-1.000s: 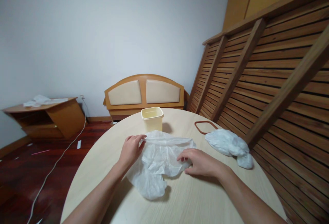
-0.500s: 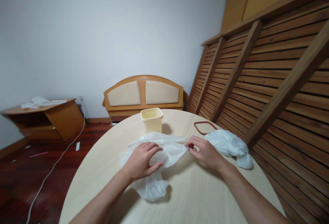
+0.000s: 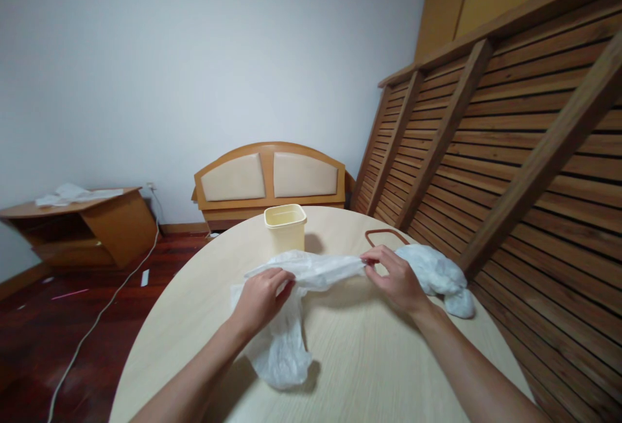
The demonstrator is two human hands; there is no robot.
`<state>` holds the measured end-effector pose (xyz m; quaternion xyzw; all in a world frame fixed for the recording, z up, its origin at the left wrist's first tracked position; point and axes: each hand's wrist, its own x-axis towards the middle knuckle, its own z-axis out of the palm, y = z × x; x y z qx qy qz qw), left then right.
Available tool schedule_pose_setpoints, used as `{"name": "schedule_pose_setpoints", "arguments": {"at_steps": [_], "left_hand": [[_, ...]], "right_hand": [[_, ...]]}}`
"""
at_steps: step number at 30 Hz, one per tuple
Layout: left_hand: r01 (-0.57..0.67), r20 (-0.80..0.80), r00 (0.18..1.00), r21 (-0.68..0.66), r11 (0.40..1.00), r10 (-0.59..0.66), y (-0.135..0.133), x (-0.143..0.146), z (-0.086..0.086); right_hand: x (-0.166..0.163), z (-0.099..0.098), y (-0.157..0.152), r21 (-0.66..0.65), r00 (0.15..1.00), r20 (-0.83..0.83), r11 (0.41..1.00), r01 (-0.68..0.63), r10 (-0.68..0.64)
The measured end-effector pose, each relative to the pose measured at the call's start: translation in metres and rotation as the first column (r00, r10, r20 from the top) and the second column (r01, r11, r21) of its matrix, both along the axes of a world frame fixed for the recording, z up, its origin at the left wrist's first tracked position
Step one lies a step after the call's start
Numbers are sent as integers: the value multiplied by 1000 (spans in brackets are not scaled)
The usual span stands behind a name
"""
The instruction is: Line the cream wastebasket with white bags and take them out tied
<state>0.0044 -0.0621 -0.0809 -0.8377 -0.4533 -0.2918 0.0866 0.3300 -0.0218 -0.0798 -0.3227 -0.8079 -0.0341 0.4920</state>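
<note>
A thin white plastic bag (image 3: pixel 291 319) is stretched over the round pale wooden table (image 3: pixel 369 371). My left hand (image 3: pixel 262 297) is closed around the bag's left part, with the rest of the bag hanging down below it. My right hand (image 3: pixel 396 277) pinches the bag's right edge and holds it a little above the table. A second crumpled white bag (image 3: pixel 440 277) lies just right of my right hand.
A small cream plastic bin (image 3: pixel 286 227) stands at the table's far side. A brown ring frame (image 3: pixel 386 236) lies beside the crumpled bag. Slatted wooden panels (image 3: pixel 510 151) lean on the right. A headboard (image 3: pixel 269 180) and a low cabinet (image 3: pixel 82 225) stand by the wall.
My right hand has moved up and to the right, pulling the bag's edge taut. My left hand went from pressing flat on the bag to gripping it. The bag is now lifted and stretched.
</note>
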Motion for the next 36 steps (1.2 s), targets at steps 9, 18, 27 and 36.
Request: {"name": "schedule_pose_setpoints", "arguments": {"at_steps": [9, 18, 27, 36], "left_hand": [[-101, 327, 939, -22, 995, 103, 0, -5, 5], [-88, 454, 881, -117, 989, 132, 1, -6, 10], [-104, 422, 900, -41, 994, 111, 4, -10, 10], [28, 74, 997, -41, 999, -25, 4, -9, -2]], "right_hand": [[-1, -3, 0, -266, 975, 200, 963, -44, 100], [-4, -8, 0, -433, 987, 154, 901, 29, 43], [7, -4, 9, -140, 976, -62, 970, 197, -207], [8, -5, 10, -97, 972, -67, 971, 217, -224]]}}
